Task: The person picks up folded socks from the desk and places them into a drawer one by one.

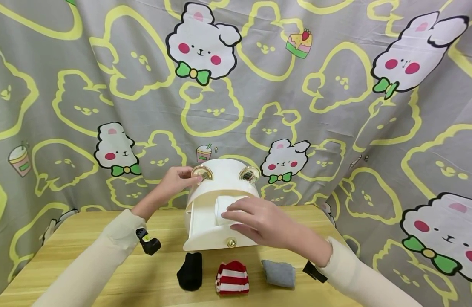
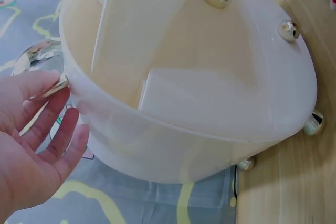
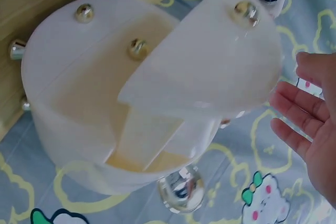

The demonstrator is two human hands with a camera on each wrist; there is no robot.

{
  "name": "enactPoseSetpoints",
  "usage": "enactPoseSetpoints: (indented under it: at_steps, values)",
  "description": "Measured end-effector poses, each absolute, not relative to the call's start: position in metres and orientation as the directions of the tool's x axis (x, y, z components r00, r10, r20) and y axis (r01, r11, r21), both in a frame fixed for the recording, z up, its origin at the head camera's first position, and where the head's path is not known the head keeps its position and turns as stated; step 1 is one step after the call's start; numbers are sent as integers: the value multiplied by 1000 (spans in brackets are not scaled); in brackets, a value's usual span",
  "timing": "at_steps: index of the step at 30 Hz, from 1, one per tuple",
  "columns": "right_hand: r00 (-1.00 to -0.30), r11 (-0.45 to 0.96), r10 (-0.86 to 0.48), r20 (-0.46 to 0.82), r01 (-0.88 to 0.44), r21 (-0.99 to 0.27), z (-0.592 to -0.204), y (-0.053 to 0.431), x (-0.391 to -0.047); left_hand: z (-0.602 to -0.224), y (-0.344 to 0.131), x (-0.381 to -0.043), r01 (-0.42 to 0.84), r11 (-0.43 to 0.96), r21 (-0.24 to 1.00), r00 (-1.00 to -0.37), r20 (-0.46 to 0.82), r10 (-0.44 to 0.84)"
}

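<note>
A rounded white drawer box (image 1: 225, 174) with gold ring ears stands on the table, its top drawer (image 1: 209, 241) pulled out. My left hand (image 1: 178, 181) pinches the gold ear (image 2: 56, 86) on the box's left side between thumb and index finger, the other fingers loose. Over the drawer, my right hand (image 1: 260, 219) reaches in from the right with fingers extended. In the right wrist view that right hand (image 3: 310, 116) shows nothing in its grasp, fingertips just above the drawer front (image 3: 210, 61). A white rolled bundle (image 1: 220, 209) lies in the drawer, partly hidden by the fingers.
In front of the box lie a black sock (image 1: 190, 272), a red-and-white striped folded sock (image 1: 232, 278) and a grey folded sock (image 1: 279, 273). The wooden table (image 1: 144, 277) backs onto a patterned curtain (image 1: 220, 111). Lower gold knobs (image 3: 85, 12) jut from the box front.
</note>
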State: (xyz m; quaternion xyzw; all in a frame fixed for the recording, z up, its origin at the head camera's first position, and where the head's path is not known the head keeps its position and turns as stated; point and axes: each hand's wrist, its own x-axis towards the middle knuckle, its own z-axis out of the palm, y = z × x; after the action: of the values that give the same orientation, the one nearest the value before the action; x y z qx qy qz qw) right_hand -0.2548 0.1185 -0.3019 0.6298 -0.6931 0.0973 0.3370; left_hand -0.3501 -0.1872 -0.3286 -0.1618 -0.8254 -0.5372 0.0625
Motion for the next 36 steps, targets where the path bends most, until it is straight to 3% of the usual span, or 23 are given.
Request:
enactPoseSetpoints:
  at_steps: [7,13,24,36]
  values:
    - [29,195,-839,543,-916,351,-307,118,-234,-329,-187,-342,312,337,888,-949,278,148]
    - [30,207,-840,541,-905,373,-317,119,-226,-330,-186,-333,219,200,955,-975,205,91]
    - [185,196,-848,497,-761,618,-340,124,-223,-332,-184,-330,167,65,984,-986,164,41]
    - [233,196,-866,443,-656,729,-335,120,-213,-336,-181,-331,191,16,981,-981,191,-43]
